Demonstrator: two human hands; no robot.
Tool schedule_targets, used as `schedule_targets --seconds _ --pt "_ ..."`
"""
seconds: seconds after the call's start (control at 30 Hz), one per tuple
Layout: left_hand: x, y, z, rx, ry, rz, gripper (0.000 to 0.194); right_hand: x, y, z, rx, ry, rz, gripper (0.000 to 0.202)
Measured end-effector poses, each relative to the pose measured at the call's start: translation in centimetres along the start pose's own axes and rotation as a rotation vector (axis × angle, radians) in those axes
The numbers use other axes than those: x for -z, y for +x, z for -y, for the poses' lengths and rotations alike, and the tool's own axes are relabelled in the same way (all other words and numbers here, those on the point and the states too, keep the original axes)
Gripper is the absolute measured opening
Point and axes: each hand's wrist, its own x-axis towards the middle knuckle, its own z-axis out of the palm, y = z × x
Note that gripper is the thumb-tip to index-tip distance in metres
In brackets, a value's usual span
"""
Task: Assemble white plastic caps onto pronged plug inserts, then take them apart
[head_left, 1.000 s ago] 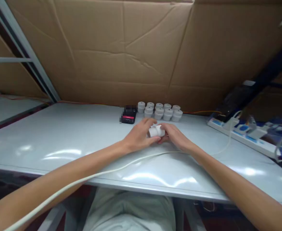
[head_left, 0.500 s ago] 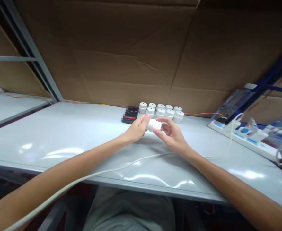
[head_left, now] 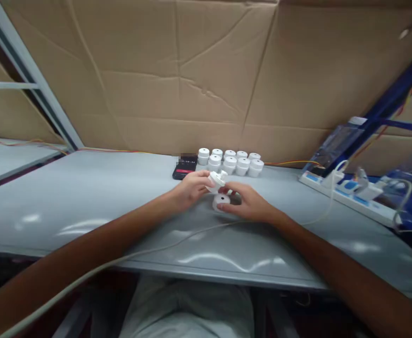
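Holding white parts (head_left: pixel 215 180), hands (head_left: pixel 250 202) close, seemingly curled

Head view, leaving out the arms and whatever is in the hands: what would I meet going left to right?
Grey metal post → black phone → two rows of white round pieces → white power strip.
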Motion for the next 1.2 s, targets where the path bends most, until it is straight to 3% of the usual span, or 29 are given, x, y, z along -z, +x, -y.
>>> schedule_targets --seconds 0.13,0.23,0.37,0.43,0.5,0.57,0.7,0.83,0.93,1.2 --pt "-0.6 -0.1 1.1 -0.086 0.177 -0.022 0.042 0.3 0.2 -0.1 -0.041 0.121 -0.153 0.053" --pt "-0.8 -0.3 1.7 -0.171 0.403 -0.004 0.042 0.9 0.5 -0.3 -0.059 0.247 -0.179 0.05" --pt "-1.0 -0.8 1.9 -0.27 0.744 -0.007 0.051 3.3 1.0 -2.6 -0.186 0.301 -0.258 0.048" --pt "-1.0 -1.1 1.9 -0.31 0.922 0.043 0.052 5.1 0.9 -4.7 -0.287 0.168 -0.401 0.043" --pt "-0.9 -1.4 2.0 -0.386 1.066 0.126 0.04 6.8 0.4 -7.2 -0.421 -0.113 -0.55 0.039" --pt "-0.8 -1.5 2.0 -0.463 1.168 0.19 0.028 7.7 -0.3 -9.6 -0.548 -0.273 -0.577 0.033" --pt "-0.8 -1.6 1.9 -0.464 1.22 0.222 0.018 7.6 -1.3 -12.9 -0.592 -0.306 -0.575 0.038" --pt "-0.7 -1.6 1.6 -0.461 1.243 0.235 0.019 7.0 -1.4 -14.4 -0.597 -0.329 -0.672 0.045" --pt "-0.6 -1.7 1.5 -0.464 1.275 0.248 0.018 7.1 -1.4 -14.6 -0.634 -0.329 -0.725 0.046" --pt "-0.5 -1.8 1.2 -0.449 1.31 0.282 0.021 6.8 -1.0 -13.5 -0.683 -0.282 -0.677 0.042"
